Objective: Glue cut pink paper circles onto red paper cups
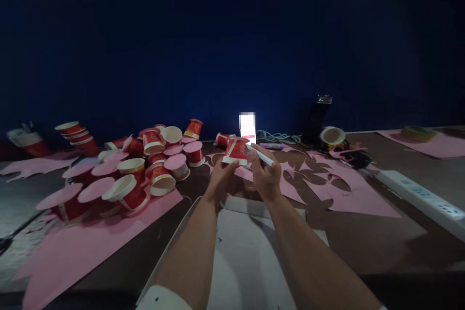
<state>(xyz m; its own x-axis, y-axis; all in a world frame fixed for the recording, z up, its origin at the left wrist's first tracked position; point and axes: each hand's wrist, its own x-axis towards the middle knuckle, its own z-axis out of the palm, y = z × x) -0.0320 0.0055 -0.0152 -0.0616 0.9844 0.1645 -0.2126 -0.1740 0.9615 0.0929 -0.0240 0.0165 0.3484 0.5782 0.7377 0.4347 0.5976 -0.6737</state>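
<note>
My left hand [221,177] grips a red paper cup [235,149] by its white-rimmed end, thumb along the near edge. A white pen [264,157] sits between the fingers of my right hand [267,172], its tip end close against the cup's right side. Whether the tip touches the cup I cannot tell. Below my forearms lies a white board or box lid [247,252]. Just behind the cup stands a lit phone [248,128], and another red cup [222,139] lies on its side at its left.
Several red paper cups [152,141], many with pink paper discs [96,189], crowd the left. Cut pink sheets [359,201] spread right of my hands. A white power strip [421,193] lies at the right. A pale cable [279,137] and a purple marker [271,146] lie behind.
</note>
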